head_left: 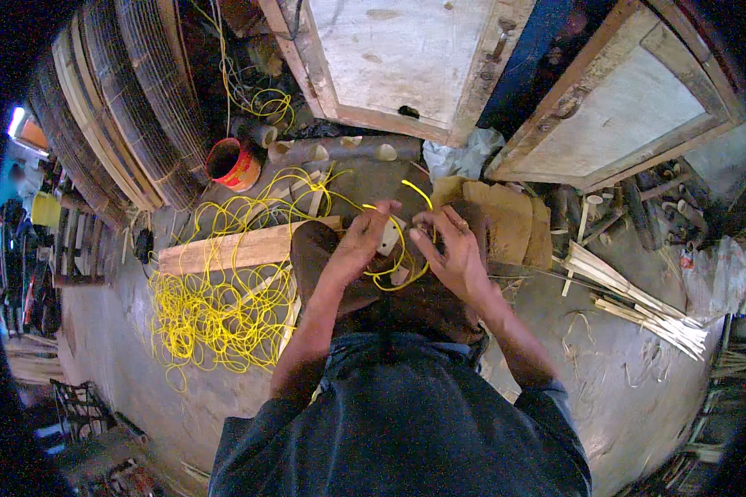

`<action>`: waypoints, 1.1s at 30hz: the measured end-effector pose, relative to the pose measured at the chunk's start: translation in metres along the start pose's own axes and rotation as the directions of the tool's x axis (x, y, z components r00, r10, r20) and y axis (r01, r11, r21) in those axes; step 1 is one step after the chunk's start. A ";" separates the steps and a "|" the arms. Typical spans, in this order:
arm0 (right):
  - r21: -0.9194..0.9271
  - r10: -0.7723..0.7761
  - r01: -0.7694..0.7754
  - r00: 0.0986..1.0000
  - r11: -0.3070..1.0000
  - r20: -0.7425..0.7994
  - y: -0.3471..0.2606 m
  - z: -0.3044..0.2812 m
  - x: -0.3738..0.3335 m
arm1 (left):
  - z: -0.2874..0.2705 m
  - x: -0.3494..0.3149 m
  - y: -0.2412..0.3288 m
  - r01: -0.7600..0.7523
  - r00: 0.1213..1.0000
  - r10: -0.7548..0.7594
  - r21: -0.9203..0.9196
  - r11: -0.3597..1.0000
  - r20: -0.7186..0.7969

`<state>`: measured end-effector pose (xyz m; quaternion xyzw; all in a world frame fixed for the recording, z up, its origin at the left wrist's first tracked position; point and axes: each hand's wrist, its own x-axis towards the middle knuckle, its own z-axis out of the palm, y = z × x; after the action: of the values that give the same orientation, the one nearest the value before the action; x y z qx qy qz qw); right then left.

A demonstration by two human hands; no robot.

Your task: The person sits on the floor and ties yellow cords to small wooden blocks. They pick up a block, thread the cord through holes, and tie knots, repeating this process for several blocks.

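Note:
Above my lap I hold a yellow cord (384, 287) that hangs in a loose loop between my two hands. My left hand (361, 242) pinches one part of it between thumb and fingers. Closed on the other side of the loop is my right hand (453, 251), and a short end of the cord sticks up past its fingers. A small pale flat piece (387, 240) with a dark hole shows between the hands; what it rests on is unclear. To the left, a tangled heap of yellow cord (211, 319) spreads over the floor.
A wooden plank (232, 248) lies left of my knee, under strands of cord. A red bucket (233, 166) stands beyond it. Flattened cardboard (510, 219) and pale wood strips (646, 306) lie right. Framed panels (398, 70) stand ahead; curved slatted rolls (112, 99) lean at far left.

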<state>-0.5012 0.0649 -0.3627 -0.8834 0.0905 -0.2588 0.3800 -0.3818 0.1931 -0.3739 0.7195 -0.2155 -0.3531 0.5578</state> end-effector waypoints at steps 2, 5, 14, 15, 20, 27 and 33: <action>0.093 0.113 -0.114 0.994 0.989 0.011 0.004 0.007 0.004 | 0.006 -0.003 0.006 0.026 0.999 -0.026 0.018 1.000 0.048; 0.113 0.212 -0.211 0.977 0.971 0.003 0.010 0.019 -0.003 | 0.012 -0.006 0.021 0.183 0.983 -0.180 -0.068 0.981 0.041; 0.209 0.460 -0.426 0.873 0.880 -0.161 0.026 0.030 -0.018 | 0.003 -0.013 -0.012 0.214 0.974 -0.149 -0.479 0.851 0.171; 0.255 0.519 -0.475 0.842 0.842 -0.146 0.026 0.031 -0.021 | 0.001 -0.012 -0.014 0.162 0.983 -0.105 -0.453 0.877 0.148; 0.161 0.515 -0.491 0.836 0.856 -0.192 -0.004 0.012 -0.021 | -0.016 0.006 -0.050 -0.067 0.998 0.067 0.045 0.997 -0.013; 0.070 0.366 -0.359 0.909 0.931 -0.200 -0.017 0.012 -0.025 | -0.015 0.001 -0.033 -0.080 0.996 0.079 -0.012 0.997 -0.049; 0.077 0.351 -0.342 0.908 0.936 -0.228 -0.005 0.023 -0.032 | -0.007 -0.002 -0.031 -0.086 0.994 0.083 -0.047 0.995 -0.073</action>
<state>-0.5167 0.0945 -0.3849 -0.8090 0.2863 -0.2929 0.4217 -0.3805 0.2081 -0.4024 0.7076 -0.2170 -0.3089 0.5973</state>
